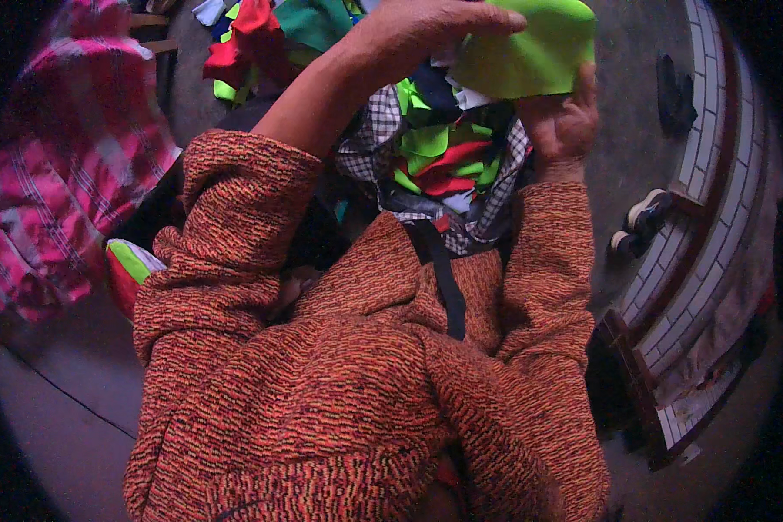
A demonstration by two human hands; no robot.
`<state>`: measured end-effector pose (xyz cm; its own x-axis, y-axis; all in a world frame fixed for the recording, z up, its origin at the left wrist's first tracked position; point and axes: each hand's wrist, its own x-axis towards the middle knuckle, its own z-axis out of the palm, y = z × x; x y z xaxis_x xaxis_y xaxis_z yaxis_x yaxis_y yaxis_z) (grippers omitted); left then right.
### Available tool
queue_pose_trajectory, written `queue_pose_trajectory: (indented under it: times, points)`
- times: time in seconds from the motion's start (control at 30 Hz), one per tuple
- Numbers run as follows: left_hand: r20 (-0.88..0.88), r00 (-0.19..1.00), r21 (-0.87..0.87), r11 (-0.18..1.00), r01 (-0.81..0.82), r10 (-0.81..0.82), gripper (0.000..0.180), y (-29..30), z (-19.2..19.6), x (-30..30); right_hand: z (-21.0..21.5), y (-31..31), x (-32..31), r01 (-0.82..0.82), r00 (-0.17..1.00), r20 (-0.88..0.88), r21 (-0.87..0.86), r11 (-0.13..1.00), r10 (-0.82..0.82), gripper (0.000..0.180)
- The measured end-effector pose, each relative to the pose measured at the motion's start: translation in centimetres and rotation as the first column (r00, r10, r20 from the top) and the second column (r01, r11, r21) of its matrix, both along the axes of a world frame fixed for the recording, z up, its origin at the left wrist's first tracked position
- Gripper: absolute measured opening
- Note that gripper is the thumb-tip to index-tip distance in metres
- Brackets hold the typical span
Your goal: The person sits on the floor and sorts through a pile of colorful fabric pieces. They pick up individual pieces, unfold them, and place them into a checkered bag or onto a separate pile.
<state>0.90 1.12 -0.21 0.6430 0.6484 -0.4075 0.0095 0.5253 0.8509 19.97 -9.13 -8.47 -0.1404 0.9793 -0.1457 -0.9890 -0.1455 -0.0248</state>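
A piece of lime-green cloth (531,56) is held up at the top of the head view, between both my hands. My left hand (422,26) reaches across from the left, closed on the cloth's upper left edge with one digit lying over its face. At the lower right corner my right hand (561,122) grips the same piece, its fingers partly hidden behind it. Below, a checked cloth (378,130), spread like a bag or apron over my lap, holds a heap of green, red and white fabric scraps (448,165).
More coloured scraps (248,39) lie at the upper left. A pink plaid cloth (70,165) hangs at the left. Shoes (648,213) stand by a white-tiled step (709,113) on the right. A red and green fabric item (130,270) sits by my left elbow.
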Motion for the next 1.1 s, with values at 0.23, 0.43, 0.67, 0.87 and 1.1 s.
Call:
queue_pose_trajectory:
  times: [0.23, 0.43, 0.67, 0.87, 1.1]
  points:
    - [0.285, 0.906, 0.029, 0.942, -0.334, 0.313, 0.011, 1.4, 1.1, -1.0, -4.6, 1.9, -1.8, 0.076, 0.728, 0.672, -0.271, 0.960, 0.132, 0.040]
    - [0.425, 0.788, 0.028, 0.864, -0.504, 0.446, 0.016, 3.1, -0.2, -2.0, -15.5, 0.7, -6.9, 0.113, -0.429, 0.839, -0.317, 0.942, 0.334, 0.064]
    - [0.358, 0.802, 0.146, 0.820, -0.553, 0.477, 0.025, 3.4, -0.2, -2.1, -18.3, -1.5, -7.9, 0.055, -0.770, 0.547, -0.456, 0.889, 0.328, 0.027]
    - [0.354, 0.805, 0.137, 0.826, -0.548, 0.476, 0.048, 3.6, 0.5, -1.8, -17.1, -1.8, -3.0, 0.047, -0.576, 0.719, -0.447, 0.893, 0.390, 0.036]
    - [0.328, 0.881, 0.236, 0.874, -0.425, 0.340, 0.045, 2.6, 1.7, -1.7, -7.4, -4.8, -1.7, 0.014, 0.041, 0.873, -0.487, 0.874, 0.486, 0.023]
